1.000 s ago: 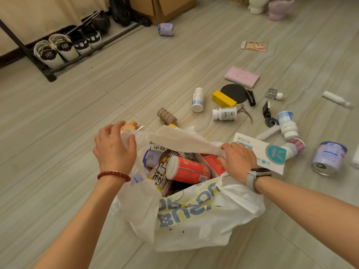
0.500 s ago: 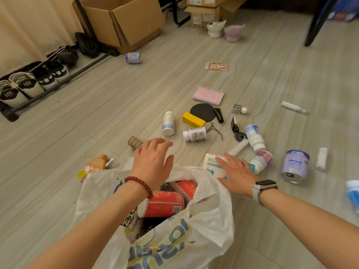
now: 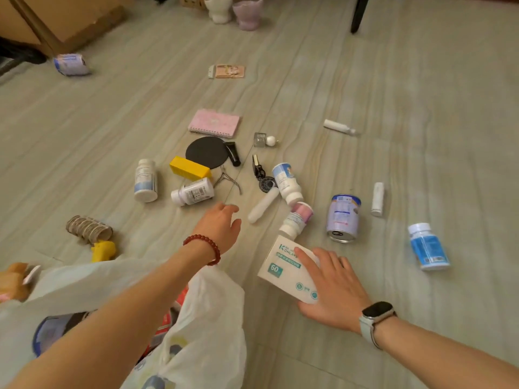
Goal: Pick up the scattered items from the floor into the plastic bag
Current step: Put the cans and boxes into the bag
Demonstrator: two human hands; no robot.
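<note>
Head view: right hand lies flat on a white box, fingers spread over its top, thumb at the near edge; print reads "60", brand line partly covered. Left hand hangs open above the floor near a white bottle, label too small to read. Plastic bag near left, cut off by the frame, red packaging inside mostly hidden.
</note>
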